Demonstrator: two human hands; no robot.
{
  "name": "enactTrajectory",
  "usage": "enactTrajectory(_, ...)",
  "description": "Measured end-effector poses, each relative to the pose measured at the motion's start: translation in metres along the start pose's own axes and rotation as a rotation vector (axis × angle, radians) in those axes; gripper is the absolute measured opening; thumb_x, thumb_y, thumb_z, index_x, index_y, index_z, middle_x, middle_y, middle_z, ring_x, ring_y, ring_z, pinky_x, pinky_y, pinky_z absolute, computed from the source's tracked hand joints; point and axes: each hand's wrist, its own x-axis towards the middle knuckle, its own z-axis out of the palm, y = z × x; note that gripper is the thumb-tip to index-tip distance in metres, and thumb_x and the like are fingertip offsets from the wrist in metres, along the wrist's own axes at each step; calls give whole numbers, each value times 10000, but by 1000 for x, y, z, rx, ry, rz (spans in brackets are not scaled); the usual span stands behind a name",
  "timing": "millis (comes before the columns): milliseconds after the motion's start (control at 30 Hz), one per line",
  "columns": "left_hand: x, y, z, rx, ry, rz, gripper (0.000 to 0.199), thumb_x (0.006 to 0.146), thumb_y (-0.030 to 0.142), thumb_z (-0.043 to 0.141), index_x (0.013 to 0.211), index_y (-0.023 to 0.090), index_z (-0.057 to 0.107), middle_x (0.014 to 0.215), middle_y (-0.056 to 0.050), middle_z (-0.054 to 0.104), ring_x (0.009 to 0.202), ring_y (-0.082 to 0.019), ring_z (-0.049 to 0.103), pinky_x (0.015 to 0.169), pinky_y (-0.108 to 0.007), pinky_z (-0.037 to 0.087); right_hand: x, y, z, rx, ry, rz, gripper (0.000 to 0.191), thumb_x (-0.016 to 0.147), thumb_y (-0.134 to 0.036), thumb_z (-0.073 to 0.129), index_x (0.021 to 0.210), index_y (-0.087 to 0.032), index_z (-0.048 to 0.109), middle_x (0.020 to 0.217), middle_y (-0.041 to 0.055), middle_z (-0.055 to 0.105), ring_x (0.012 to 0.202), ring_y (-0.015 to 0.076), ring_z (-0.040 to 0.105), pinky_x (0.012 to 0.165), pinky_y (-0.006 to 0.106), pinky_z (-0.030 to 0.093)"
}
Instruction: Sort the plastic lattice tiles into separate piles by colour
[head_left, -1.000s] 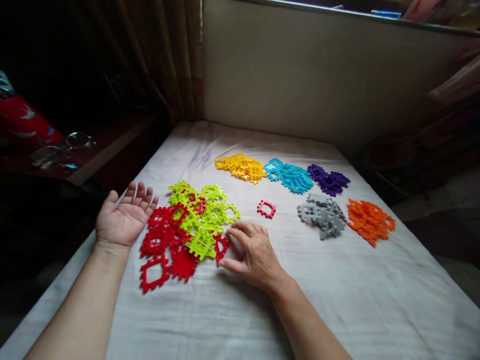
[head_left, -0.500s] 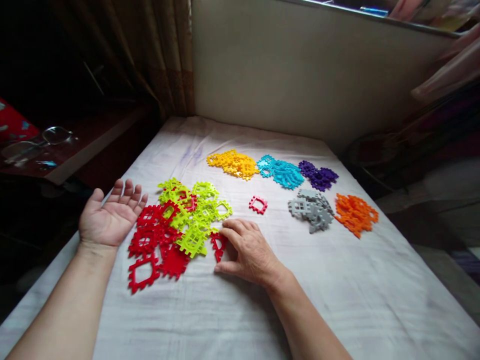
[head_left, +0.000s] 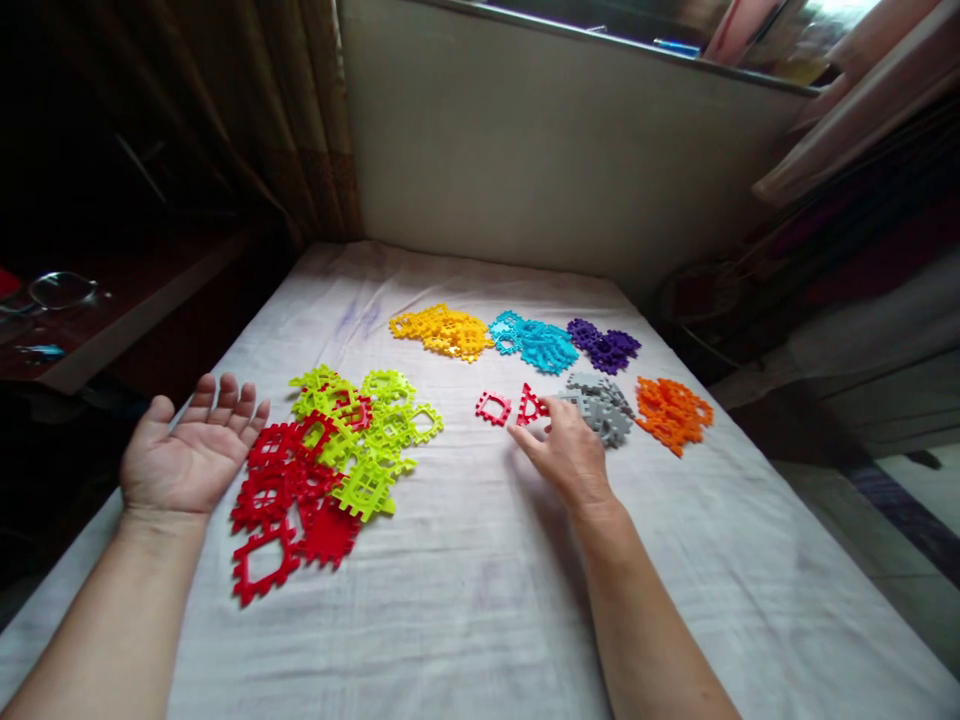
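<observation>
My left hand [head_left: 187,450] lies palm up with its fingers spread, holding nothing, just left of a pile of red notched plastic building pieces [head_left: 262,480]. Lime-green building pieces [head_left: 390,415] lie mixed in and on top along that pile's right side. Out in the middle of the sheet, my right hand [head_left: 568,455] has its thumb and fingers around the near edge of a red triangular building piece [head_left: 529,404]. A red square frame piece [head_left: 493,408] lies flat just left of it. The fingers partly hide the triangle's right side.
Yellow [head_left: 442,332], light blue [head_left: 544,345] and purple [head_left: 607,346] piles line the far side. Grey [head_left: 604,410] and orange [head_left: 673,412] piles lie right of my right hand. Eyeglasses [head_left: 64,290] rest on a dark shelf at left. A wall [head_left: 510,150] stands behind the sheet-covered surface [head_left: 420,620].
My right hand has moved right and away from me, taking the red triangle from beside the mixed pile to the lone red frame. My left hand stays palm up. The view has shifted.
</observation>
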Motion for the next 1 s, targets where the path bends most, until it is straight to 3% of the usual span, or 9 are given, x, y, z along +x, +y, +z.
enactTrajectory(167,-1,0,2,8,-1,6,422,957,443,316,899,207,661,898,-57,736,906,-200,719,781,-367,629,-4,-4,17,-64,-22,24,393,803,-443,682,1102,-188,668,1053,152,653,990,322,615,811,423,491)
enactTrajectory(367,0,0,2,-7,10,-6,429,962,434,310,909,200,666,907,-68,737,925,-205,710,802,-386,624,-6,-15,30,-18,43,-95,577,798,-453,695,1313,-216,584,1367,170,545,1216,341,514,957,482,439)
enactTrajectory(533,4,0,-3,-17,-16,-6,385,950,426,354,921,197,662,959,-71,738,945,-207,705,839,-401,614,-8,-32,46,20,24,-179,422,878,-372,616,1274,-225,618,1396,187,523,1280,351,471,1005,533,398)
enactTrajectory(733,4,-1,-7,-27,-52,-6,357,941,415,377,939,193,657,957,-72,738,941,-209,707,857,-414,604,-9,-30,48,217,-7,-351,233,878,-314,593,1063,-200,678,1308,148,596,1283,291,487,1075,478,378)
enactTrajectory(833,3,-1,-7,-38,-65,-7,342,933,418,400,959,191,655,956,-73,742,945,-209,705,890,-431,591,-8,-26,48,260,-15,-361,216,890,-353,582,1008,-201,680,1309,141,610,1298,293,488,1105,519,330)
enactTrajectory(933,3,-1,-8,-34,-72,-20,360,942,434,377,945,205,656,966,-66,746,944,-202,708,899,-420,586,-10,-30,44,242,31,-323,275,897,-379,579,1094,-209,668,1341,137,609,1331,310,466,1130,583,250)
enactTrajectory(1000,4,-1,-9,-13,-90,-25,362,947,446,368,932,231,659,994,-61,748,962,-198,710,888,-395,588,-14,-42,38,233,63,-357,315,905,-370,574,1169,-219,656,1353,129,609,1334,298,465,1138,564,246)
